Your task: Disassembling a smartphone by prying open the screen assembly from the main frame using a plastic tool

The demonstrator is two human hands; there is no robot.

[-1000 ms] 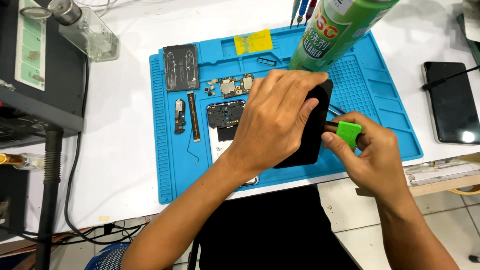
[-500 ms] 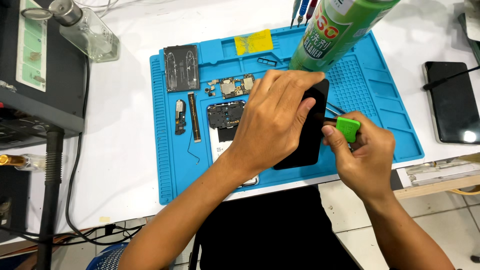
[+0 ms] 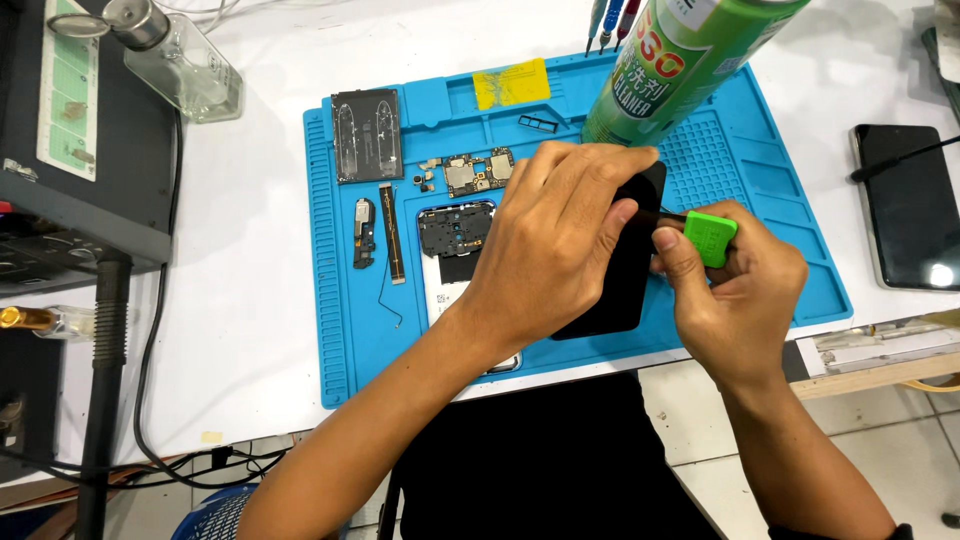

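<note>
Black phone panel [image 3: 612,290] pinned on blue repair mat [image 3: 340,330] under left hand [image 3: 560,235], fingers closed over its top. Green pry tool [image 3: 711,238] pinched in right hand [image 3: 740,290], now shifted slightly closer to panel's right edge; prying apparently continuing.

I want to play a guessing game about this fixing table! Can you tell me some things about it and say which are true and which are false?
1. The left hand presses on a black phone panel. True.
2. The right hand holds a red tool. False: the tool has a green handle.
3. The work mat is blue. True.
4. The green spray can lies flat on the floor. False: it rises from the mat, close to the camera.
5. A second dark phone lies on the white table, right of the mat. True.
</note>
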